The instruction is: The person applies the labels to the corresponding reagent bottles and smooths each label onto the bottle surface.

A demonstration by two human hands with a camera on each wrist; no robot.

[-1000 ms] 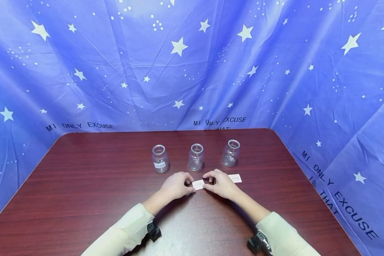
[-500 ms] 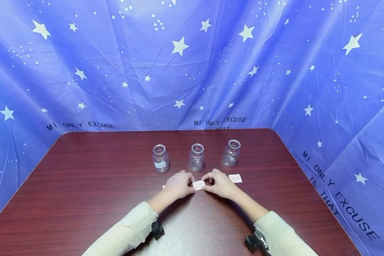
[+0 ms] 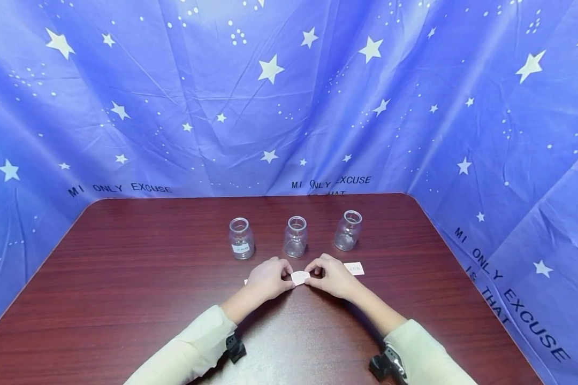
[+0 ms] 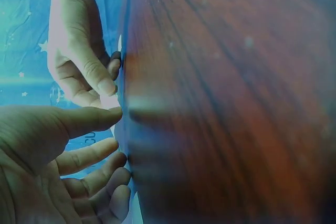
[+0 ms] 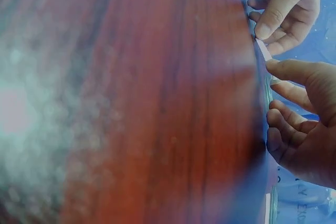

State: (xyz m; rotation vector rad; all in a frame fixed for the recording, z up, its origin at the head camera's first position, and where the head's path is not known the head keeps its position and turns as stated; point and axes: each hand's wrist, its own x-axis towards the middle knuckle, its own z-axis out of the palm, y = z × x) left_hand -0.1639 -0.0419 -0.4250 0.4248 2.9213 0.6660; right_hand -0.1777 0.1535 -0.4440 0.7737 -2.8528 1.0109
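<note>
White paper, by the look of it, is held between two hands: a small slip (image 3: 301,277) is pinched at its 9 o'clock end by the left hand (image 3: 268,279) and at its 3 o'clock end by the right hand (image 3: 334,278). Whether the desk (image 3: 125,267) is touched by it cannot be told. By being gripped only at the ends, its middle is left uncovered, and its tilt can probably be steadied from both sides; a slight bow is shown in it.

At 12 o'clock from the slip the middle jar (image 3: 296,239) is set; at 10 o'clock is placed the labelled jar (image 3: 241,237), its label (image 3: 241,248) turned toward the near side, and between 1 and 2 o'clock the far-right jar (image 3: 348,231). All are stood upright and apart, presumably so that each can be reached singly. A second slip (image 3: 355,268) is laid near 3 o'clock, partly hidden by the right hand.

In each hand, thumb and forefinger are set close together on the paper, while the remaining fingers are loosely bent. The left forearm (image 3: 238,306) is angled in from 8 o'clock, the right forearm (image 3: 378,309) from 4 o'clock, so that the thumbs are pointed toward each other.
</note>
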